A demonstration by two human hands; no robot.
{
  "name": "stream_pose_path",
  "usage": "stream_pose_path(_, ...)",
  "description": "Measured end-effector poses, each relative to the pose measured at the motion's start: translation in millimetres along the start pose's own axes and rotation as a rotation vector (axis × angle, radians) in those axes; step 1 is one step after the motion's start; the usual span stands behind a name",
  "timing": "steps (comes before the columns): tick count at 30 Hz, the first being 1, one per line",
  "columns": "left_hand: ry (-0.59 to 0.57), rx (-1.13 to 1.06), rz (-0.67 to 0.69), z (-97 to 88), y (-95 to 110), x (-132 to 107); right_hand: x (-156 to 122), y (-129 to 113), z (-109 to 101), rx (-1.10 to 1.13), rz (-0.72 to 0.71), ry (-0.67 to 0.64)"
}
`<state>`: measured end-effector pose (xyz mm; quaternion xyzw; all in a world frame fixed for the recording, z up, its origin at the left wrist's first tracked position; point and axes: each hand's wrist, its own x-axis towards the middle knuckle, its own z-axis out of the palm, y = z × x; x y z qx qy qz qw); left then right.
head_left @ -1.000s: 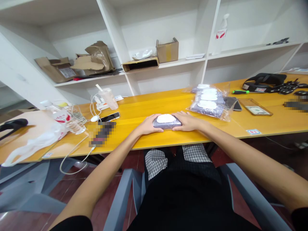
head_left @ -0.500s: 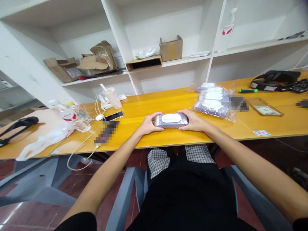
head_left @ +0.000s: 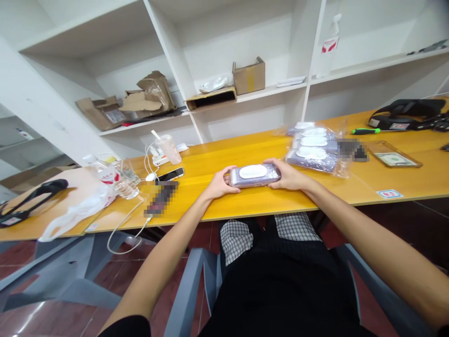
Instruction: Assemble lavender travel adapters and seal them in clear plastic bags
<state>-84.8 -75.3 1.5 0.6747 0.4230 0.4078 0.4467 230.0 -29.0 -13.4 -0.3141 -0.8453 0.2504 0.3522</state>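
A pack of wet wipes [head_left: 268,174], purple-grey with a white oval lid on top, is held between my two hands just above or on the yellow table. My left hand [head_left: 220,184] grips its left end, thumb on the near side and fingers on the far side. The right end is gripped the same way by my right hand [head_left: 286,176]. Beyond my right hand lies a clear plastic bag [head_left: 341,161] with several similar packs [head_left: 313,164] in it. Whether the held pack touches the tabletop, I cannot tell.
On the left are a phone [head_left: 171,175], a blurred-out item [head_left: 162,199] with a cable, a drink cup [head_left: 170,149], a water bottle [head_left: 121,182] and a white plastic bag [head_left: 75,210]. A screwdriver [head_left: 365,131] and a brown tray [head_left: 396,154] lie right. Shelves with cardboard boxes [head_left: 249,77] stand behind.
The pack has tipped slightly, showing more of its top and near side. Both hands keep their hold at its ends. The whole view has shifted a little.
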Motion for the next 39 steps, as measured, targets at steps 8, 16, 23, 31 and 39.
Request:
stream_pose_path(8, -0.039, 0.156, 0.055, 0.6, 1.2, 0.7, 1.7, 6.6, 1.2, -0.186, -0.044, 0.040)
stream_pose_path(16, -0.041, 0.607, 0.141, -1.3, 6.3, -2.5, -7.6, 9.3, 0.3, -0.210, -0.095, 0.053)
stream_pose_path(23, 0.001, 0.677, 0.052, -10.6, 23.3, -6.5, -36.3, 24.9, -20.0, -0.310, 0.006, 0.248)
stream_pose_path(31, 0.129, 0.418, -0.405, -10.8, 28.0, 72.8, -17.4, -14.0, -20.8, 0.108, 0.557, 0.194)
stream_pose_path(39, 0.014, 0.012, -0.270, 9.1, -1.3, 124.2, 37.0, 14.6, 0.6, 0.615, 0.472, 0.260)
